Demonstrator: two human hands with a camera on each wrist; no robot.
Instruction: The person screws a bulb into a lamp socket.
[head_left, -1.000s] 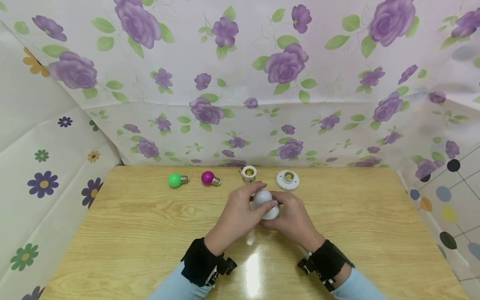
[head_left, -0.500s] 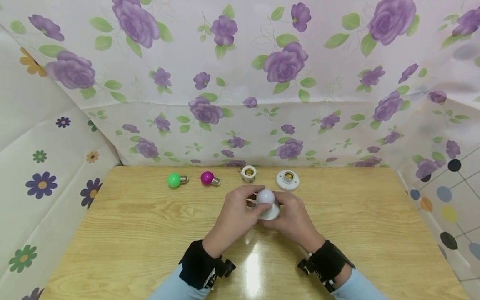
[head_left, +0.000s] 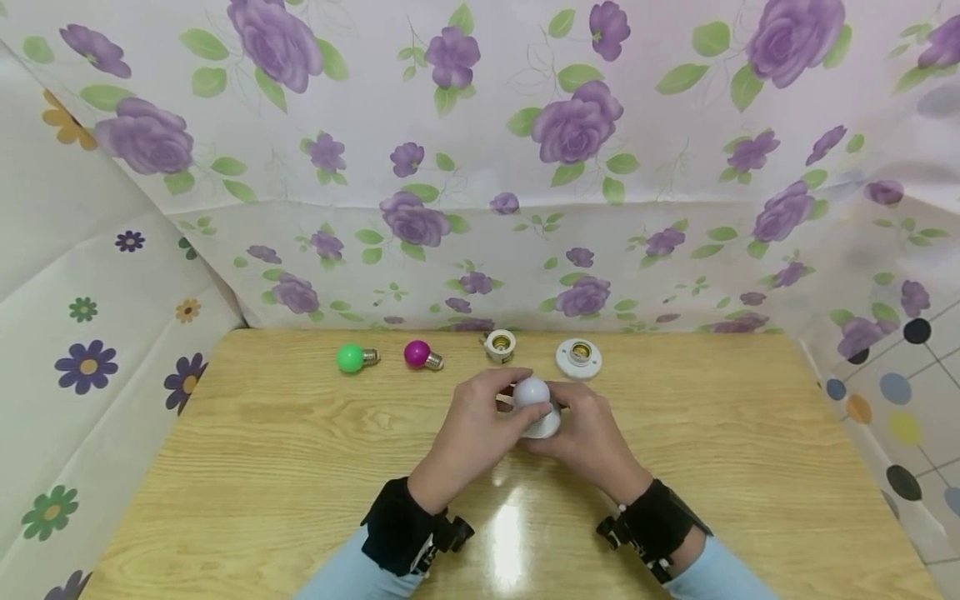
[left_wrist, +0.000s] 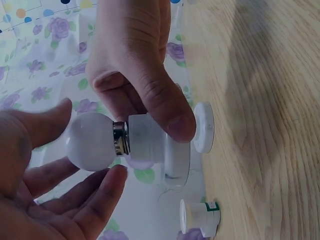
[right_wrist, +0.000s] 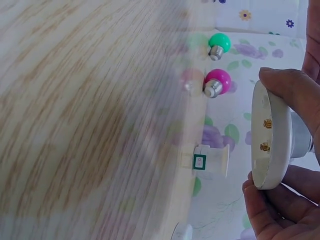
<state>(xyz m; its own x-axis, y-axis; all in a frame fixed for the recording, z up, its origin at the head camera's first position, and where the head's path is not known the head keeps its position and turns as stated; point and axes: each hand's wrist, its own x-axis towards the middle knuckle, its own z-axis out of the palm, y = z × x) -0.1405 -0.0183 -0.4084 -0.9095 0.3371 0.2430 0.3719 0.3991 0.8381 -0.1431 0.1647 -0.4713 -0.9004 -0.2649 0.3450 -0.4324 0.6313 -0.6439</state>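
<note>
In the head view my left hand [head_left: 480,417] has its fingers curled round a white light bulb [head_left: 532,390]. The left wrist view shows the thumb and fingertips on either side of the globe; how firmly they touch is unclear. The bulb's metal screw thread [left_wrist: 120,137] shows between the globe and a white lamp socket [left_wrist: 145,137], partly inside it. My right hand [head_left: 588,425] grips this socket by its round base, thumb on one side and fingers on the other. In the right wrist view the base's underside [right_wrist: 260,107] shows two brass screws.
Along the table's back lie a green bulb [head_left: 350,358] and a purple bulb [head_left: 417,354]. Beside them stand a small white socket [head_left: 500,345] and a round-based socket [head_left: 579,358]. A flowered cloth [head_left: 337,275] hangs behind the wooden table [head_left: 300,467].
My left thumb and fingers have shifted slightly around the bulb, and more of its globe shows than a second ago. The right hand keeps its grip on the socket, nearly still.
</note>
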